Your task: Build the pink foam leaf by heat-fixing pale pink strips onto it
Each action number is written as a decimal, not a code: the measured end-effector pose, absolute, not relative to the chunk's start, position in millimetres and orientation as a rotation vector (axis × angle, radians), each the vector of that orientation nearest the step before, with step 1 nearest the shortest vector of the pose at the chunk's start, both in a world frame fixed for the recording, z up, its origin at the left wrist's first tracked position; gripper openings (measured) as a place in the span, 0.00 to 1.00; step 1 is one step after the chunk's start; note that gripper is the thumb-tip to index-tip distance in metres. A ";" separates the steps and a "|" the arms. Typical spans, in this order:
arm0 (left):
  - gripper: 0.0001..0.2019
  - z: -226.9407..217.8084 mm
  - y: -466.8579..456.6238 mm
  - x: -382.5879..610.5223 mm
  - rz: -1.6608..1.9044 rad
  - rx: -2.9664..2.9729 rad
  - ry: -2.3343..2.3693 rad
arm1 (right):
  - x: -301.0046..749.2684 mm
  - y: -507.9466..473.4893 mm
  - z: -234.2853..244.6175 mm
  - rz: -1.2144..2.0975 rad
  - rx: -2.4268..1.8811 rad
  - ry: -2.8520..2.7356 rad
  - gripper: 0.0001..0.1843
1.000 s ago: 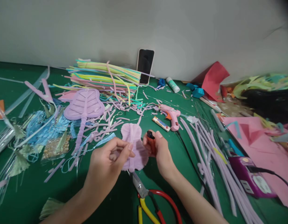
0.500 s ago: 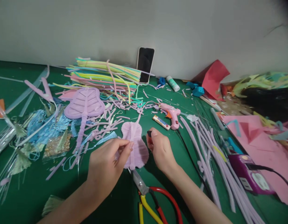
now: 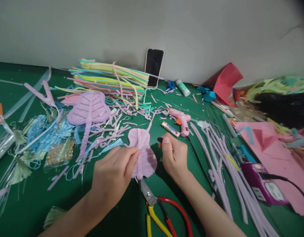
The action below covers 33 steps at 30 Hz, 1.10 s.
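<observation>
A pale purple, ridged leaf-shaped piece made of fuzzy pipe cleaners lies in front of me, with a raised rib down its middle. My left hand is closed in a pinch on this rib; the fingertips hide part of the piece's left side. From its top a thin purple strip sticks up, leaning right. My right hand is closed in a fist just right of the piece, apart from it. A small black object pokes out by its thumb; the rest is hidden. Scissors with red and yellow handles lie below the piece.
A purple leaf-shaped fan lies left, near blue tassels. Behind are coloured pipe cleaners and a phone against the wall. A pink glue gun, purple pipe cleaners and a purple device lie right.
My right hand has moved slightly right, away from the leaf-shaped piece. The thin strip at its top now leans further right. My left hand keeps its pinch.
</observation>
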<state>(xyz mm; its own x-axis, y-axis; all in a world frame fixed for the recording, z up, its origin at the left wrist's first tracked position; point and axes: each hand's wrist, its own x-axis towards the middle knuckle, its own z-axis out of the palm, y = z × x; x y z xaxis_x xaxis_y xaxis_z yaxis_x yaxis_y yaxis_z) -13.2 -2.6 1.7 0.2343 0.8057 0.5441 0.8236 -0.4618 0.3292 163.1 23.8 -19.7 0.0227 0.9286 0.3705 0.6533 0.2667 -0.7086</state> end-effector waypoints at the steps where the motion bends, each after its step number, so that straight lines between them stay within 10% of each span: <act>1: 0.08 1.9 -2.9 -12.8 -1.028 -2.449 -1.609 | 163.3 23.0 -19.2 0.434 -1.452 -1.721 0.20; 14: 0.12 2.2 -7.4 -7.5 -0.840 -2.503 -1.492 | 157.2 20.1 -16.1 0.597 -1.481 -1.616 0.02; 33: 0.12 3.0 -8.0 -7.0 -0.849 -2.510 -1.490 | 153.5 19.0 -20.1 0.662 -1.395 -1.474 0.09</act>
